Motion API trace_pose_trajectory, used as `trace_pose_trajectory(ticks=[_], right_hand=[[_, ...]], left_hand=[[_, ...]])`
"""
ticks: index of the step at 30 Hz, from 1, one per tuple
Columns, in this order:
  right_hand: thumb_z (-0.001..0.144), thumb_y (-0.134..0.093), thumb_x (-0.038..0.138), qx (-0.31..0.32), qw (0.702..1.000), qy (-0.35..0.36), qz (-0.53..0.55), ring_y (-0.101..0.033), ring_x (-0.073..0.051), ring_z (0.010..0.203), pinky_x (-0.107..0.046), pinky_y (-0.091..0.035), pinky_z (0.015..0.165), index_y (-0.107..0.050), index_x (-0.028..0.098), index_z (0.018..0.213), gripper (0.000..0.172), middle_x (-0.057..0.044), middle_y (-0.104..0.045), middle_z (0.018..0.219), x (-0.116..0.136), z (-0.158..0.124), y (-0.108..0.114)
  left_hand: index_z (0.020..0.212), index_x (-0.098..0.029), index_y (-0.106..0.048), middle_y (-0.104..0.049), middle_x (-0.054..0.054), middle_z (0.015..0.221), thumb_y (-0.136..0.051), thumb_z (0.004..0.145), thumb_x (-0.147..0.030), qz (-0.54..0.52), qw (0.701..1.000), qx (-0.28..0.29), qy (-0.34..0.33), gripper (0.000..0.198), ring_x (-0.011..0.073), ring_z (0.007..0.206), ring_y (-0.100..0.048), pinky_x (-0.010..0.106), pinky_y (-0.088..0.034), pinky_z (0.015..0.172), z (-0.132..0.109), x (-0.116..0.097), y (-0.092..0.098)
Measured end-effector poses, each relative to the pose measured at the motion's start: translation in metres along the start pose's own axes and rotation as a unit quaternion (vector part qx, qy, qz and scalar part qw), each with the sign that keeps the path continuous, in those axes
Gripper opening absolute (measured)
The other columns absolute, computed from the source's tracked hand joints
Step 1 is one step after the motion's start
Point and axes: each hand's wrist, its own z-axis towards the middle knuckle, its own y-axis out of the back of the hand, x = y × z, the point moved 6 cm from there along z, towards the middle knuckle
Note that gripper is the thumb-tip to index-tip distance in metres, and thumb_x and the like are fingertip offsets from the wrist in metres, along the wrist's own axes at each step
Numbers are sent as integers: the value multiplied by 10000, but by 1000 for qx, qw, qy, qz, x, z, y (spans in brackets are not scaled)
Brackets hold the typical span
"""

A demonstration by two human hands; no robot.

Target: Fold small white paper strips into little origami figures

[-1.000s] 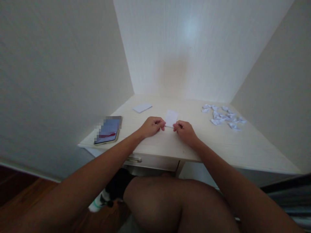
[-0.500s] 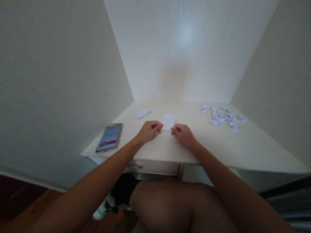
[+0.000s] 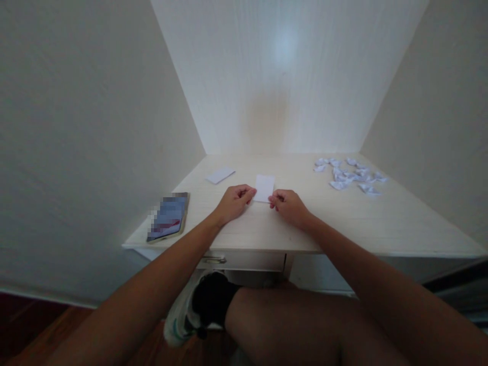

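Between my hands is a small white rectangular sheet of paper (image 3: 264, 188), just above or on the desk top; I cannot tell which. My left hand (image 3: 237, 201) is closed, its thumb and fingers pinching the sheet's left edge. At the lower right corner, my right hand (image 3: 286, 204) pinches the same sheet, its other fingers curled in. Farther back on the left lies a separate white stack or folded piece of paper (image 3: 220, 176). Several small folded white paper pieces (image 3: 343, 176) are strewn at the back right.
A phone (image 3: 168, 217), its screen partly pixelated, rests near the left front edge of the white desk (image 3: 366, 218). Walls enclose the desk at the left, back and right. Below the front edge are a drawer handle (image 3: 214, 260) and my crossed leg (image 3: 290, 315).
Both hands keep their pinch on the sheet, almost unmoved. The view has shifted slightly, and my leg and shoe under the desk have moved a little to the right.
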Motion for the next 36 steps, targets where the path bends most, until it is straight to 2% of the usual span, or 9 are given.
trace_pose_trajectory(ticks=[25, 36], right_hand=[[1044, -661, 371, 21, 999, 24, -18, -726, -201, 938, -397, -631, 835, -692, 162, 1191, 258, -73, -729, 1140, 4, -6, -1], [1043, -663, 364, 23, 998, 27, -46, -727, -199, 930, -400, -627, 841, -700, 155, 1155, 240, -65, -735, 1106, 16, -11, 4]], left_hand=[[1239, -160, -673, -712, 92, 1191, -668, 1028, -390, -23, 1000, 16, 7, 312, 226, 977, -720, 419, -633, 843, -1, 3, 2], [1249, -157, -670, -708, 95, 1212, -672, 1024, -400, -38, 999, -4, 11, 331, 241, 1010, -718, 440, -627, 869, -4, 2, 4]])
